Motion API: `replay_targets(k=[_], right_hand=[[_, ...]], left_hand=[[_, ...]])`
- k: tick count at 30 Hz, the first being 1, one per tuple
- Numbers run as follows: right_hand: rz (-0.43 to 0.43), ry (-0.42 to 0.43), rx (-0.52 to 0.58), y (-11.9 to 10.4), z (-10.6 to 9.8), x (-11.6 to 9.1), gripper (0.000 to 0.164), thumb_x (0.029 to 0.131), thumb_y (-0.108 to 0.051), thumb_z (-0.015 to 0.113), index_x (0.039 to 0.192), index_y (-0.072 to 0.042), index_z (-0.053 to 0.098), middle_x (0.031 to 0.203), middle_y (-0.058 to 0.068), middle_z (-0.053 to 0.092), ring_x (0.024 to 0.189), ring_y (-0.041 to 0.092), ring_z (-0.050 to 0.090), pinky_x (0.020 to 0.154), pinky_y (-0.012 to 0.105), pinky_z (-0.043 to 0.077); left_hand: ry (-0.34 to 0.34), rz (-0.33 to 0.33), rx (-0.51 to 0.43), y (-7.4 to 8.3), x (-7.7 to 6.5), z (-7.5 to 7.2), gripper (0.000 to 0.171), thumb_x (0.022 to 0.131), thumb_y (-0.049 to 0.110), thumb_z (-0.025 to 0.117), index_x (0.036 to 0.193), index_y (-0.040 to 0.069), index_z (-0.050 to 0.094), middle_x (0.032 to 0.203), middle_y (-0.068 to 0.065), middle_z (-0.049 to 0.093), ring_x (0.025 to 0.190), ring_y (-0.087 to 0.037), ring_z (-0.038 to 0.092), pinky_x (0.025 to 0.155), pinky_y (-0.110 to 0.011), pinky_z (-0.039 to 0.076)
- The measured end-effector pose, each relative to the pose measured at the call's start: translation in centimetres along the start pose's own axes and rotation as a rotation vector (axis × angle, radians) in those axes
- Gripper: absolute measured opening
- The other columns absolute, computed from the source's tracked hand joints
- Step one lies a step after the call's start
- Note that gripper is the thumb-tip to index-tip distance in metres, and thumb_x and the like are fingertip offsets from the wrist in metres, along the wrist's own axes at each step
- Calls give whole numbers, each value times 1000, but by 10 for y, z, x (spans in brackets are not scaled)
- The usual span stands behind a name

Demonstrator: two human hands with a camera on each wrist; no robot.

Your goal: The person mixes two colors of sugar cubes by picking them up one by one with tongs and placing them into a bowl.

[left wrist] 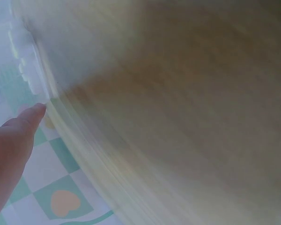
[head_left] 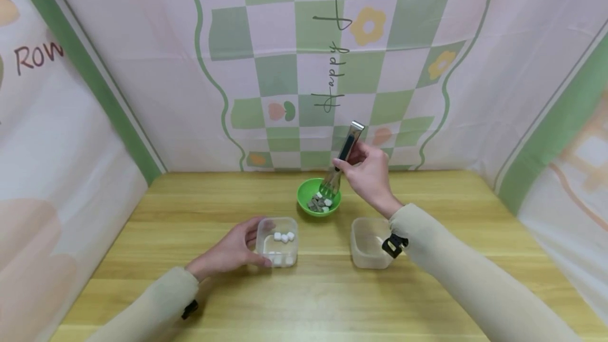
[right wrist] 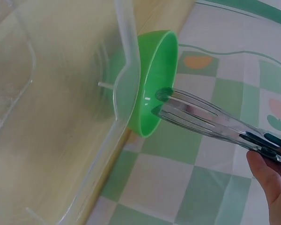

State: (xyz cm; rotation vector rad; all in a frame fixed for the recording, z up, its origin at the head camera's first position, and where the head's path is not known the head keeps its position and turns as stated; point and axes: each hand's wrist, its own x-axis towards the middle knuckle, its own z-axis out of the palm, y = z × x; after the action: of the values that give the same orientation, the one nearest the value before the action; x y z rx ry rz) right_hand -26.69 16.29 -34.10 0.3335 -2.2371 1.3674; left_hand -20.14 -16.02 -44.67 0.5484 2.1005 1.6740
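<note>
My right hand (head_left: 370,176) pinches metal tongs (head_left: 348,148) with dark grips. Their slotted tips (right wrist: 165,101) reach into the green bowl (head_left: 302,206), close together but slightly apart in the right wrist view. Grey-brown pieces (head_left: 315,204) and a few white cubes (head_left: 328,202) lie in that bowl. On the left, my left hand (head_left: 230,251) holds the side of a clear square container (head_left: 295,247), thumb at the front corner and fingers behind. Several white cubes (head_left: 284,237) sit inside it. A digit (left wrist: 25,124) touches the container's edge in the left wrist view.
A second clear container (head_left: 363,258) stands on the wooden table (head_left: 323,305) below my right forearm, partly covered by the sleeve. The bowl is farther back, between the two containers. A checked cloth (head_left: 275,73) hangs behind the table's far edge, with cloth at both sides.
</note>
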Motion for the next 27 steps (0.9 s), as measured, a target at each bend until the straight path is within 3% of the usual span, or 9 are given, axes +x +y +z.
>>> replay_targets(k=[6, 12, 18, 27], right_hand=[[2, 3, -4, -8, -3, -2, 18, 87, -5, 86, 98, 0, 73, 87, 11, 75, 75, 21, 69, 66, 19, 57], [-98, -19, 53, -32, 1, -14, 16, 85, -4, 88, 94, -2, 75, 85, 8, 76, 75, 20, 71, 72, 24, 64], [-157, -98, 179, -55, 10, -35, 15, 85, -1, 87, 95, -2, 77, 85, 6, 75, 76, 20, 72, 73, 29, 66], [-135, -238, 268, -72, 31, -60, 18, 83, 4, 87, 94, -4, 75, 82, 3, 74, 75, 18, 73, 69, 33, 67]], left_hand=[[-4, 0, 10, -1, 1, 0, 102, 77, 0, 91, 159, -7, 31, 158, -26, 43, 146, -43, 42, 120, -46, 40], [7, 0, 23, -3, 2, -1, 103, 76, 1, 92, 159, -6, 31, 158, -24, 44, 146, -42, 43, 119, -45, 40], [-1, 1, 30, -4, 2, -1, 103, 78, 2, 92, 159, -8, 29, 157, -25, 45, 145, -42, 44, 118, -44, 41], [-8, -2, 20, -6, 3, -2, 102, 77, 2, 91, 159, -4, 32, 156, -21, 47, 143, -40, 47, 119, -46, 41]])
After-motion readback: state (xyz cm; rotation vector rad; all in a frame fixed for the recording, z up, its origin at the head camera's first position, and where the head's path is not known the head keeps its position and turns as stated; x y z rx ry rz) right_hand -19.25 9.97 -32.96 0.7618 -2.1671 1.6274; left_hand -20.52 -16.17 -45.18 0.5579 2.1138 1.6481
